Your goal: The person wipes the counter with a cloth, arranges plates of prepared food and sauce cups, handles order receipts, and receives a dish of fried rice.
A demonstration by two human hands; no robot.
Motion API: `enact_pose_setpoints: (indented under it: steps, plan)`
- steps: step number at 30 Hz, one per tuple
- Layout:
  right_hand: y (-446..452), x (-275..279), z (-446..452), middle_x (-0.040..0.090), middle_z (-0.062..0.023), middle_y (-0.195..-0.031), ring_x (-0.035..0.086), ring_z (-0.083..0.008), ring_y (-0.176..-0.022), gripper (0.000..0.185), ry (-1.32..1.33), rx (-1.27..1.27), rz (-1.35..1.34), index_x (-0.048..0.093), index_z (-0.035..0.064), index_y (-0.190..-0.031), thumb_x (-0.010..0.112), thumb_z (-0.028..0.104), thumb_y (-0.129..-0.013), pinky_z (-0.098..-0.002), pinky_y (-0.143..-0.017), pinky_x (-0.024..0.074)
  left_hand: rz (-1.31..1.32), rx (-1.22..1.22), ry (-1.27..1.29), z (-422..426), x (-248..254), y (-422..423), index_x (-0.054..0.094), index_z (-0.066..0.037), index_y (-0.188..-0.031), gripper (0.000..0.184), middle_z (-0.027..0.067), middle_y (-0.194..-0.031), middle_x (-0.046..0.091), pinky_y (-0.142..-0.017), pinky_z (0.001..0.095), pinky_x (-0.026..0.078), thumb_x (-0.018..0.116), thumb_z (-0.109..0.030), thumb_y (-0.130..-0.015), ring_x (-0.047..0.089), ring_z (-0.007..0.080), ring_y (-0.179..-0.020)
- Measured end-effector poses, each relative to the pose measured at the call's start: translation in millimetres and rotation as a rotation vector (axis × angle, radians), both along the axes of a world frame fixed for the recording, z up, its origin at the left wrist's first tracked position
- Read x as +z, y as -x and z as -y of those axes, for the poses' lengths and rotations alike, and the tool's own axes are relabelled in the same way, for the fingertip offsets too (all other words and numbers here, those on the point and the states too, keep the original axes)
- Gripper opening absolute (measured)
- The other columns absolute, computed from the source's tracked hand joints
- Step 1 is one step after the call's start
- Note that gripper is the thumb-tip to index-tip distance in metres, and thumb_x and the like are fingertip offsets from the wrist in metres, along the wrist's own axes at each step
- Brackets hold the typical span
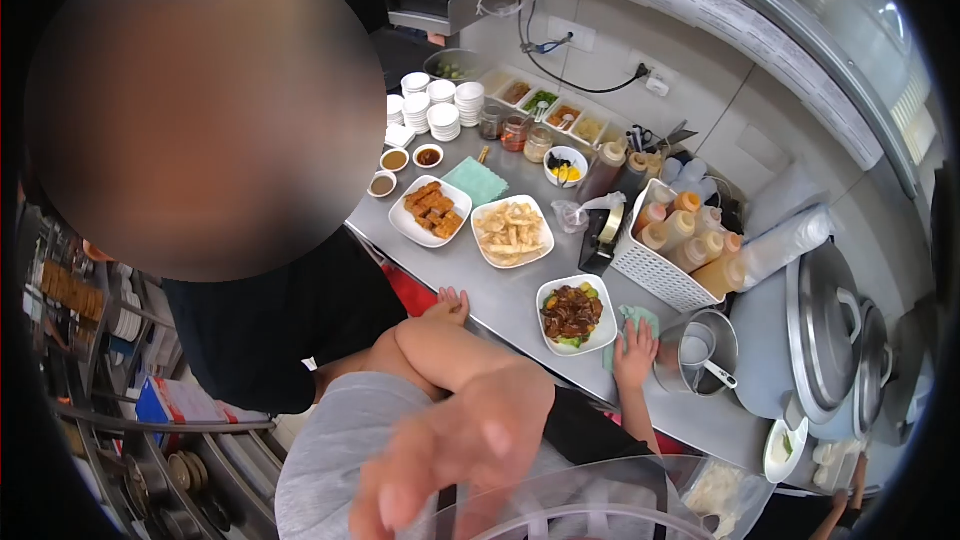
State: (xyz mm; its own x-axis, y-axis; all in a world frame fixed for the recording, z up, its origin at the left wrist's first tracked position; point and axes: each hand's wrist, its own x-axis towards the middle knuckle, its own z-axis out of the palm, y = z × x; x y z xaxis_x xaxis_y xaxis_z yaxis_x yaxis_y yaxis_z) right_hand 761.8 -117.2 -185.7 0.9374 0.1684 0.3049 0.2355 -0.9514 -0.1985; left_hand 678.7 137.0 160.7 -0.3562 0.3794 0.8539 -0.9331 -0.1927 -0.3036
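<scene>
My left hand [450, 455] is raised close to the camera, bent back toward me, slightly blurred. Its fingers are apart and I see nothing in them. My right hand [633, 352] lies with fingers spread on a folded green cloth [640, 317] at the counter's front edge. Left of it stands a square white bowl of dark glazed meat with greens [575, 315]. To its right is a metal pot [735, 345] with a ladle-like handled cup [697, 345] inside. Farther back are a bowl of pale fried strips [512, 232] and a bowl of fried cutlet pieces [432, 210].
A co-worker in black [270, 330] stands at left, a hand [453, 306] by the counter edge. A white basket of sauce bottles [660, 265], a tape dispenser [603, 235] and large lidded pots [800, 330] line the wall side. Stacked white cups [443, 120] stand at the back.
</scene>
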Motion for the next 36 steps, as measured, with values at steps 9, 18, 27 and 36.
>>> enact_pose_setpoints:
  steps: [9, 18, 27, 36]
  plan:
    - [0, -2, -1, 0.038, -0.01, -0.129, 0.033, -0.028, -0.12, 0.04, -0.008, -0.005, 0.029, 0.049, 0.0154, -0.118, 0.05, 0.029, -0.08, -0.0459, -0.1, 0.0205, -0.72, -0.217, 0.284, -26, 8, -130, 0.035, 0.0, -0.119, 0.038, 0.0141, -0.12, 0.04, -0.084, 0.035, 0.042, 0.039, -0.008, -0.082, 0.041, 0.0227, -0.11]
    - [-2, -4, -13, 0.038, -0.0108, -0.129, 0.033, -0.0275, -0.12, 0.042, 0.022, -0.015, 0.056, 0.048, 0.0152, -0.118, 0.053, 0.026, -0.078, -0.0457, -0.099, 0.0213, -0.656, -1.376, -1.041, 81, 30, -81, 0.04, -0.002, -0.117, 0.038, 0.011, -0.106, 0.048, -0.076, 0.0315, 0.043, 0.045, -0.011, -0.081, 0.047, 0.0183, -0.096]
    - [-5, -4, -18, 0.039, -0.0114, -0.127, 0.034, -0.028, -0.119, 0.039, -0.007, -0.04, 0.052, 0.049, 0.0136, -0.115, 0.053, 0.025, -0.078, -0.0455, -0.099, 0.022, -0.15, -1.523, -1.551, 163, 17, -24, 0.044, -0.004, -0.116, 0.04, 0.0084, -0.095, 0.053, -0.069, 0.0289, 0.043, 0.051, -0.015, -0.079, 0.051, 0.0155, -0.085]
    - [-2, -4, -16, 0.04, -0.012, -0.126, 0.034, -0.0285, -0.119, 0.037, 0.005, -0.043, 0.054, 0.05, 0.0119, -0.113, 0.053, 0.024, -0.078, -0.0453, -0.098, 0.0226, 0.054, -1.564, -1.708, 219, 6, 9, 0.047, -0.006, -0.116, 0.041, 0.0058, -0.085, 0.058, -0.062, 0.0263, 0.044, 0.057, -0.018, -0.077, 0.054, 0.0127, -0.074]
